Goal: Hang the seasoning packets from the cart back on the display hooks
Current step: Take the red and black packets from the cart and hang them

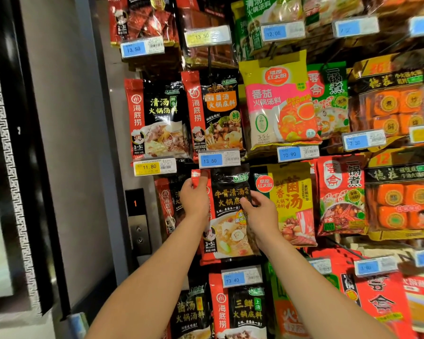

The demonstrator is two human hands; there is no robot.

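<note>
Both hands hold one glossy black-and-red seasoning packet [227,214] flat against the display. The left hand [194,196] pinches its red top-left corner, fingers curled over the edge; the right hand [260,214] grips its right edge, thumb on the front. Between the two hands the packet reads 牛骨清汤 and 火锅底料 in yellow, and below the fingers a soup picture carries "3~5人". Just above the left fingers sits a blue price tag [219,159] reading 13.50, and to their upper left a yellow price tag [154,166] reading 11.80. Above those tags hang two more crinkled black-and-red 海底捞 packets: a 清汤 packet [157,118] and a 菌汤 packet [214,113]. Up and right of the right fingers hangs a yellow-and-pink 番茄火锅汤料 packet [278,101] over a blue tag [298,152] reading 10.90. Just right of the right fingers a yellow 菌汤 packet [294,204] bears a round red 草原红太阳 badge. Below the wrists a tag [241,277] reads 13.40. Left of the left hand, a metal lift panel [136,216] shows a lit "1".
</note>
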